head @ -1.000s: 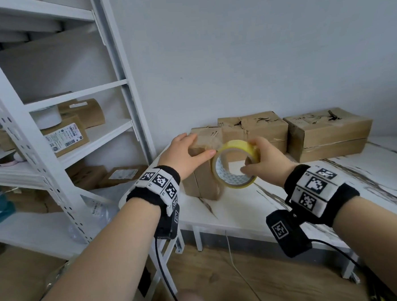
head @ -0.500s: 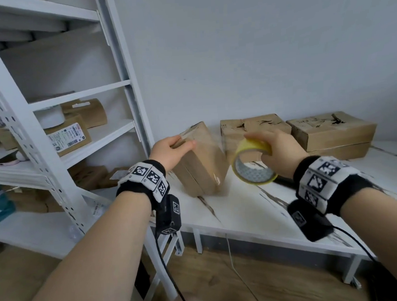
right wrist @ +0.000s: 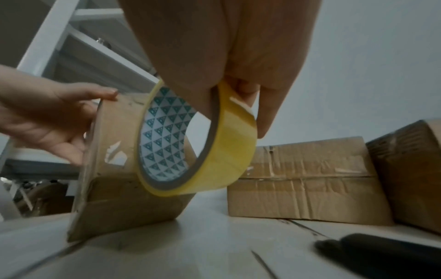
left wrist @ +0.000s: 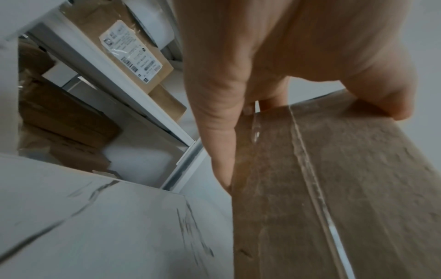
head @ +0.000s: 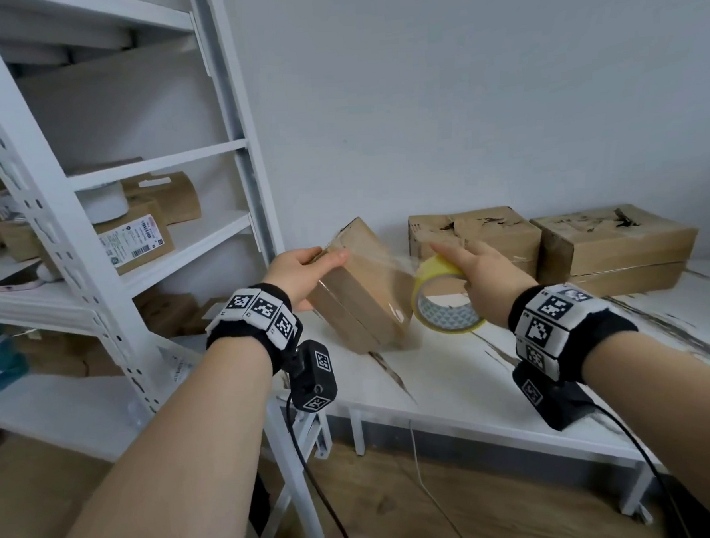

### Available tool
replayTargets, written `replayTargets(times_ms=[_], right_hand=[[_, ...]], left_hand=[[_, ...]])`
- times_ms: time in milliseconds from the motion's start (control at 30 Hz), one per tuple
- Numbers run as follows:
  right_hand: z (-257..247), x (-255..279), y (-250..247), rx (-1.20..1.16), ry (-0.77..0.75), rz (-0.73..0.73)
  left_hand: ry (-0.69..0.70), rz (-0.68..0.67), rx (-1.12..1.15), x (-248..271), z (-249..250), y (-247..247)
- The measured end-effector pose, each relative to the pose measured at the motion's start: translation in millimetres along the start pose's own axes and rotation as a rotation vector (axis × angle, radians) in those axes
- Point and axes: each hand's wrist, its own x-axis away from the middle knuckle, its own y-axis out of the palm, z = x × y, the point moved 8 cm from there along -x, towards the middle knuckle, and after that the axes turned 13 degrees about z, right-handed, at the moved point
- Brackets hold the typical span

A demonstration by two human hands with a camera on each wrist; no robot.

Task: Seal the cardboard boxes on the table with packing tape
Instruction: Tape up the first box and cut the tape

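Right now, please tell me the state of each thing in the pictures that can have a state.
Small box: tilted on one edge on the table, partly taped.
Tape roll: lifted off the table, a clear strip stretched to the small box.
Left hand: grips the small box's upper end.
Right hand: holds the tape roll.
Two back boxes: flat on the table, closed, torn tops.

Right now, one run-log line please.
left hand grips tilted box | right hand holds tape roll | strip stretched to box
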Motion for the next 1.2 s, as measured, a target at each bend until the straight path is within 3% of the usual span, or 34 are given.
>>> replayTargets(times_ms=[300,500,567,700,867,1200], right_hand=[[-29.4,-11.3,-8.3,-0.304,-0.035,0.162],[-21.3,-17.7,1.7,-0.533,0.084,0.142],[-27.5,-18.4,4.1,-0.632,0.043,0.158],[-42.7,-25.7,2.8,-0.38,-0.101,0.157],[-18.7,-22.9,17.3,0.176,-0.111,-0.019],[-28.4,-25.7,42.2,0.3,-0.084,-0.102]], left_hand=[[-0.159,-0.03,0.007,-14.7,-33.3,-33.2],[-0.201,-0.038,-0.008,-21.1,-48.7,-41.3],[-0.205,-0.04,0.003,-20.5,-52.3,-41.1],[-0.208,-0.036,0.039,-17.9,-57.8,-44.0],[-0.269,-0.027,0.098,-19.8,-67.8,-47.0],[-0.336,-0.026,0.051,-27.3,-89.2,-51.9]])
